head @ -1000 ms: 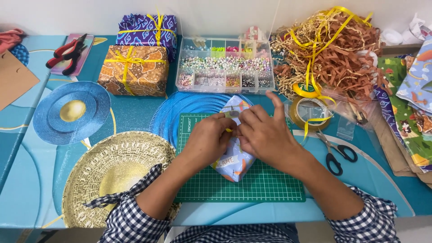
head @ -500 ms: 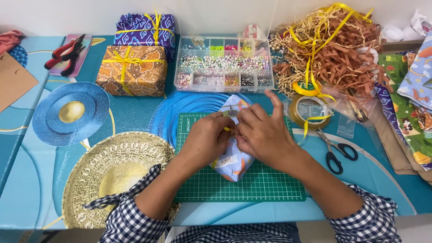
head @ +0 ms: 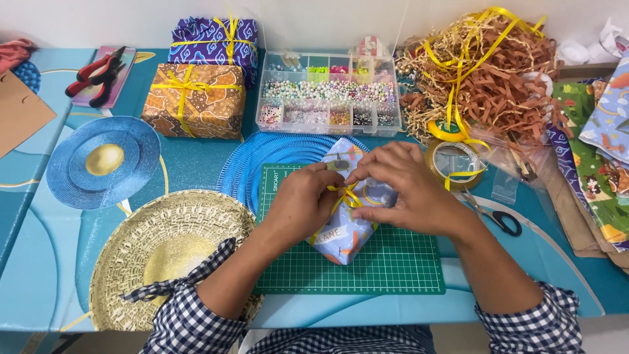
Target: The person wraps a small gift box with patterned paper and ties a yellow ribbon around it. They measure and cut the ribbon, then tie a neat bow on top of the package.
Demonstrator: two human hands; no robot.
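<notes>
Since a moment ago both hands have slid down the small parcel (head: 345, 231), and a yellow ribbon (head: 345, 195) now shows between them where fingers covered it before. The left hand (head: 304, 203) is curled over the parcel's left side, its fingertips pinching the ribbon; the right hand (head: 406, 190) is closed on the ribbon from the other side, thumb and forefinger nipped together. The parcel, wrapped in pale blue patterned paper, lies tilted on the green cutting mat (head: 393, 269) in front of the person, still in the same spot.

Most of the parcel's top is hidden under the hands, so I cannot tell how the ribbon is tied. At far left a brown card (head: 19, 111) is cut off by the edge.

Going left to right: red pliers (head: 92, 75), a woven gold placemat (head: 164, 252), then an orange-brown wrapped box (head: 195, 99) and a purple one (head: 213, 39) behind it, both tied in yellow. The clear compartment box (head: 327, 95) holds beads, pale ones in the long middle row, coloured ones in the smaller cells. Right of it are a heap of brown paper shred (head: 491, 85), a tape roll (head: 453, 160) and scissors (head: 495, 216).
</notes>
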